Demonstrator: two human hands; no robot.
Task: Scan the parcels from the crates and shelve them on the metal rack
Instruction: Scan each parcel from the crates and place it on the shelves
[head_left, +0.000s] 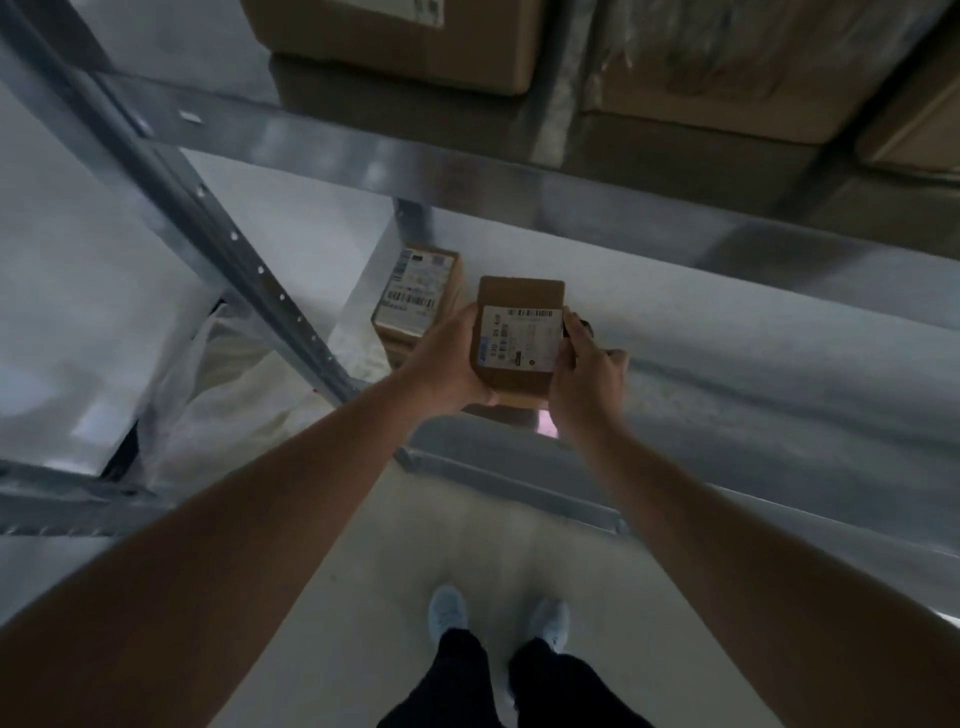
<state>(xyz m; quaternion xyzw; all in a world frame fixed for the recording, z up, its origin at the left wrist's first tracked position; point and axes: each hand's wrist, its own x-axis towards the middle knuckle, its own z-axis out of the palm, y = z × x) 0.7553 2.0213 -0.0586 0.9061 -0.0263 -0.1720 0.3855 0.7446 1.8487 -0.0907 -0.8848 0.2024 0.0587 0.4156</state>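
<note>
A small brown cardboard parcel (519, 338) with a white barcode label faces up between both hands, held above the front of the lower shelf of the metal rack (727, 353). My left hand (447, 364) grips its left side and bottom edge. My right hand (582, 379) grips its right edge, with a small dark object partly visible behind the fingers. Another labelled parcel (418, 293) sits on that shelf, just left and behind, on top of a further box.
Large cardboard boxes (395, 47) fill the upper shelf, above its front beam (467, 166). A perforated rack upright (218, 234) slants down on the left, with a pale plastic bag (218, 395) behind it. My feet stand on the grey floor (395, 545) below.
</note>
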